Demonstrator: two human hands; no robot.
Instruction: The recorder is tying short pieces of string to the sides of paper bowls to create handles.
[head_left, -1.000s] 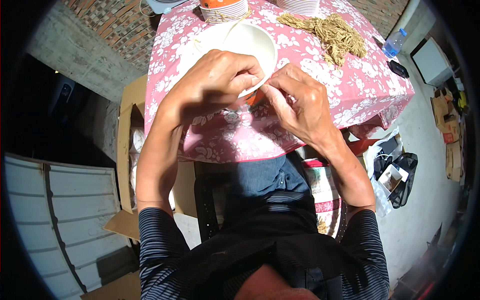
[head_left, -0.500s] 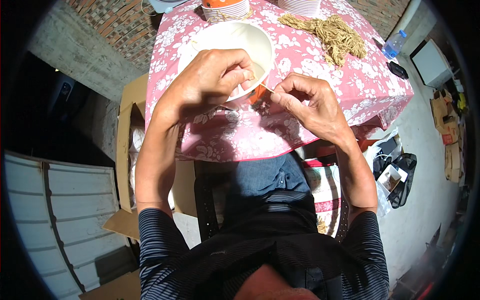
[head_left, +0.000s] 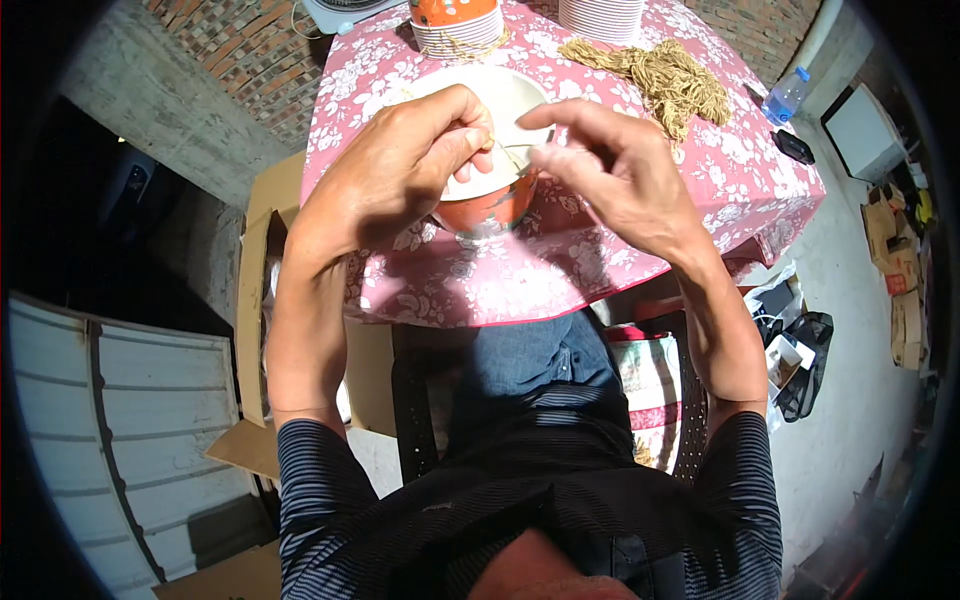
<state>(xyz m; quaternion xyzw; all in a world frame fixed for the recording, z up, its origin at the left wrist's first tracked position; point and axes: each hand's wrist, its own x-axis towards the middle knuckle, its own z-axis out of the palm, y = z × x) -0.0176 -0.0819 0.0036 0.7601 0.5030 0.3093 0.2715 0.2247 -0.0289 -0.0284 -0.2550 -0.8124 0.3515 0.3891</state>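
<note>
A paper bucket [head_left: 487,212], white inside with an orange patterned outside, stands tilted on the table in front of me. Over its rim my left hand [head_left: 405,160] is closed in a pinch on a thin pale cord [head_left: 512,152], which hangs across the bucket's mouth. To the right of the rim, my right hand [head_left: 615,175] has its index finger and thumb apart, near the cord's loose end. Its fingertips are slightly blurred, and nothing shows between them. Beyond lies a heap of tan twisted cords [head_left: 685,85].
A pink floral tablecloth [head_left: 600,245] covers the table. Stacked buckets [head_left: 455,35] stand at the back, with another white stack [head_left: 600,20] beside them. At the right edge are a water bottle [head_left: 786,95] and a black object [head_left: 793,145]. An opened cardboard box [head_left: 255,300] stands left.
My right hand has let go of the cord, and its index finger has lifted away from the thumb. The bucket has tipped, showing more of its orange side. My left hand keeps its pinch.
</note>
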